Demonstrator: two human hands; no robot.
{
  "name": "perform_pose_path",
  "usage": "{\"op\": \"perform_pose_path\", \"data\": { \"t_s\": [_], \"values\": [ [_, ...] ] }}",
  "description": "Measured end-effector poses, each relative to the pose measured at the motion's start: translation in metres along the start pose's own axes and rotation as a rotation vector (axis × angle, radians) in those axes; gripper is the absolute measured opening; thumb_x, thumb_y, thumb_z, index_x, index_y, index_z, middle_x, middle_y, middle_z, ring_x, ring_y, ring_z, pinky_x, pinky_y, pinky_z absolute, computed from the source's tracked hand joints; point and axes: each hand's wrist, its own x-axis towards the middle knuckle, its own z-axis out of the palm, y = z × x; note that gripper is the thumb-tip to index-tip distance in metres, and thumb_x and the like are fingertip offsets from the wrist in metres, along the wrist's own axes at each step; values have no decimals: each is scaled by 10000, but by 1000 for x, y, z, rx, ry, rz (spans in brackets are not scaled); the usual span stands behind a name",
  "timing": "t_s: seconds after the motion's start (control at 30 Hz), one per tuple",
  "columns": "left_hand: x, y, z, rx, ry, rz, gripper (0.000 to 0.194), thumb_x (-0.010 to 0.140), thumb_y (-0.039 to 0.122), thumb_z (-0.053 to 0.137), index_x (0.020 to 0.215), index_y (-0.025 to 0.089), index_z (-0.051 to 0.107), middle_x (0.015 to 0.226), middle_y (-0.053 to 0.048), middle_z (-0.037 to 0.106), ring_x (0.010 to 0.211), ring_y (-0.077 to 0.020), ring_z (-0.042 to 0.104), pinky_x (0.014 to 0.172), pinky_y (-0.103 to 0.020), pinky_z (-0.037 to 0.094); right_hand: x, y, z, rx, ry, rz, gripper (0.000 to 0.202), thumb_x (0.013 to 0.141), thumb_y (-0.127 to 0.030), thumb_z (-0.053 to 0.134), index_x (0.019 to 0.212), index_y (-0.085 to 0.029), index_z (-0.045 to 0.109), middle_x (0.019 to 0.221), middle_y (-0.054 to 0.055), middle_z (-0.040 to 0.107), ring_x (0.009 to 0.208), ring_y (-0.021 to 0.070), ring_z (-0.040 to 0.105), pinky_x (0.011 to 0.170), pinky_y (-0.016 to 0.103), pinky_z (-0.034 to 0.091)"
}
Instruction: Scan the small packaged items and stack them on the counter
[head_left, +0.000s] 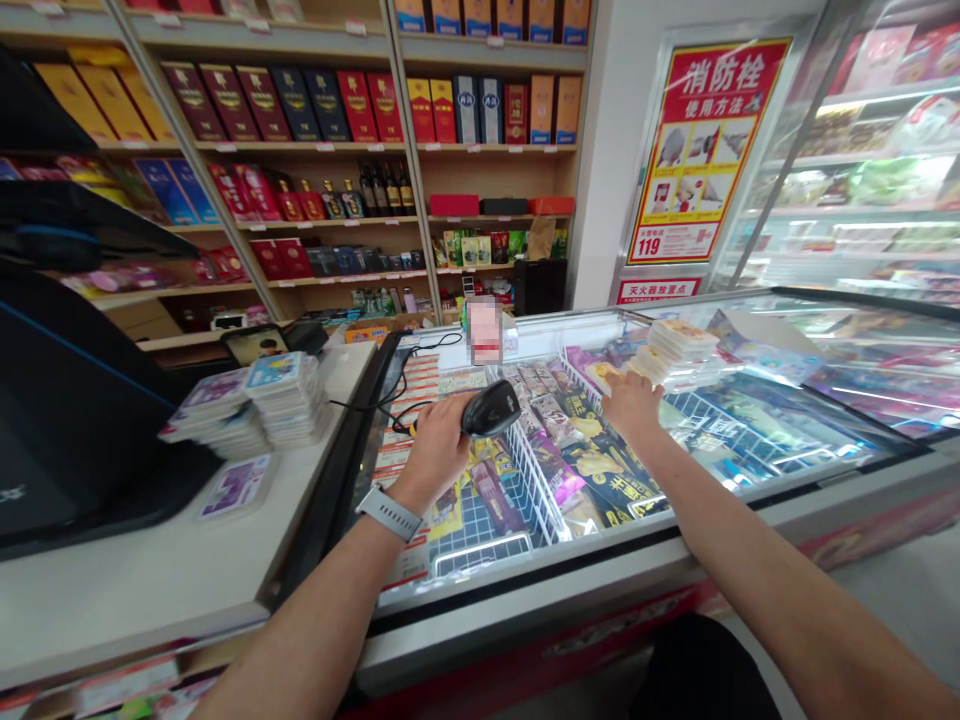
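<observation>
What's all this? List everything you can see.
Scanner: one, black, in left hand
Cables: count unclear, black, near scanner
Freezer: one, pale, centre
Baskets: several, white, inside freezer
Packets: many, multicoloured, in freezer
Counter: one, pale, left
Machine: one, black, on counter
Stacked packs: many, pale, counter and freezer top
Blurred item: one, pink, freezer edge
Shelves: several, beige, background
Boxes: many, red, blue, orange, shelves
Bottles: several, dark, shelves
Signs: two, red, wall
Display case: one, silver, right
Watch: one, grey, left wrist
Left hand: one, gripping scanner
Right hand: one, over freezer
</observation>
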Motion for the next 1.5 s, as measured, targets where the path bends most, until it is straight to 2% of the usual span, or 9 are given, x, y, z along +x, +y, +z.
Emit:
{"op": "perform_pose_path", "data": {
  "t_s": [0.13,0.37,0.63,0.73,0.97,1.17,1.4,1.5],
  "values": [
    [0,1,0,-5,-4,5,606,779,17,508,1345,218,584,1303,-92,700,1254,-279,621,1111,-469,432,0,-2,-7,4,-26,-27,451,952,-197,482,1385,-191,610,1324,190,632,1233,353,594,1062,545,388],
    [0,4,-2,1,-4,-6,580,793,26,514,1341,199,592,1315,-107,695,1274,-288,611,1136,-485,416,1,-5,-14,88,-23,-51,434,997,-250,454,1391,-129,591,1222,206,701,1090,304,691,899,378,494],
    [1,1,0,-2,8,6,577,793,29,521,1338,205,595,1313,-100,700,1263,-286,621,1120,-472,432,0,-6,-24,221,47,74,436,1040,-328,370,1355,-125,593,1011,194,749,963,327,714,824,387,487],
    [1,-1,1,1,8,15,601,782,25,524,1350,210,588,1317,-97,699,1265,-286,621,1115,-466,436,3,-3,-21,303,90,103,444,1041,-339,350,1334,-107,588,1027,200,749,968,337,707,821,383,474],
    [2,0,0,8,11,11,590,787,34,518,1343,217,596,1308,-95,705,1259,-293,627,1106,-464,444,9,1,-10,638,45,65,421,1046,-356,348,1343,-125,537,945,129,766,759,268,734,755,344,476],
    [2,1,-2,-11,14,19,555,797,39,520,1321,204,603,1324,-99,703,1257,-296,628,1100,-469,444,15,2,2,689,107,25,368,952,-322,515,1273,-152,579,1036,133,766,900,266,731,801,346,516],
    [2,-5,2,-19,34,32,552,791,42,524,1322,176,595,1337,-120,697,1262,-305,629,1095,-487,449,25,5,17,965,207,11,256,798,-306,625,1016,-172,625,952,94,755,810,206,699,794,331,553],
    [2,-5,3,-15,42,30,562,781,39,522,1320,179,598,1333,-119,700,1255,-306,633,1088,-489,457,28,5,18,1068,241,-5,252,782,-329,634,984,-179,643,886,69,746,747,198,680,760,334,561]
  ]
}}
